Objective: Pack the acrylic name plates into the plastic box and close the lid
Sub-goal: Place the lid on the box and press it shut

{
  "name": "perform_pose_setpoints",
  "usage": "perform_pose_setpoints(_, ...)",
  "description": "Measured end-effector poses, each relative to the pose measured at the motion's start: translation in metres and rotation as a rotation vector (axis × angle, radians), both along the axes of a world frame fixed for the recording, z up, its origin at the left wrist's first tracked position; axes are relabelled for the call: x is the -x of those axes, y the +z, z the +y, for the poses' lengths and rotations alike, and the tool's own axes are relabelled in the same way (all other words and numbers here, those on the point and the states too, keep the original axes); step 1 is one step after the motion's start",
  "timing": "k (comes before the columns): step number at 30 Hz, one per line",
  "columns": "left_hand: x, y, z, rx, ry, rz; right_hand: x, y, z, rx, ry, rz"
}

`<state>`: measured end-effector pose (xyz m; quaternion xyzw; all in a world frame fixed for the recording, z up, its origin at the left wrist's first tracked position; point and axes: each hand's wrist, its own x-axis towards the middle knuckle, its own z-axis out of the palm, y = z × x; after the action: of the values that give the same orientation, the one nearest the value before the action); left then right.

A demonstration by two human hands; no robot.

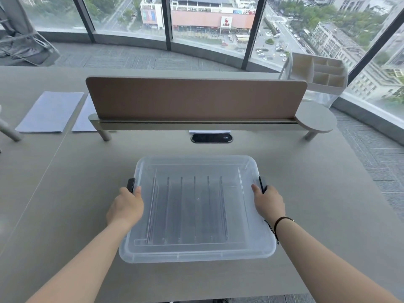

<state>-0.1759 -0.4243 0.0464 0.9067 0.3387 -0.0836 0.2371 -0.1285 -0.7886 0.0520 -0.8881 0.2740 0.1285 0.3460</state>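
A translucent plastic box (196,252) sits on the desk in front of me with its lid (196,165) on top. Through the lid I see several clear acrylic name plates (188,206) standing in a row inside. A black latch (130,184) is on the left side and another black latch (262,183) on the right side. My left hand (125,207) holds the box's left edge at the latch, thumb on the lid. My right hand (270,203) holds the right edge at its latch, thumb on the lid.
A brown divider panel (196,98) on a raised shelf crosses the desk behind the box, with a black cable port (211,138) below it. White paper stacks (50,111) lie at the far left. A white compartment organiser (318,73) stands at the back right.
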Motion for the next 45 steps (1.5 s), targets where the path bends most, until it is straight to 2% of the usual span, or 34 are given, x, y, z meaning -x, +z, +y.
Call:
perform_pose_setpoints(14,0.002,0.002,-0.013,-0.171,-0.063,-0.028,0.007,0.002,0.014,0.091,0.013,-0.044)
perform_pose_setpoints(26,0.005,0.001,-0.016,-0.171,-0.046,-0.048,0.012,0.002,0.016,0.122,0.082,-0.068)
perform_pose_setpoints(30,0.011,0.003,-0.016,-0.136,-0.035,-0.049,0.013,-0.004,0.019,0.163,0.166,-0.118)
perform_pose_setpoints(32,0.013,0.004,-0.018,-0.156,-0.098,-0.073,0.016,-0.008,0.022,0.261,0.227,-0.212)
perform_pose_setpoints(35,0.012,0.006,-0.028,-0.279,-0.31,-0.101,0.016,-0.004,0.04,0.37,0.454,-0.305)
perform_pose_setpoints(40,-0.006,0.007,-0.059,-0.265,-0.708,-0.114,0.02,-0.004,0.085,0.389,0.834,-0.296)
perform_pose_setpoints(45,-0.01,-0.003,-0.07,-0.3,-0.792,-0.08,0.024,-0.01,0.092,0.465,0.901,-0.299)
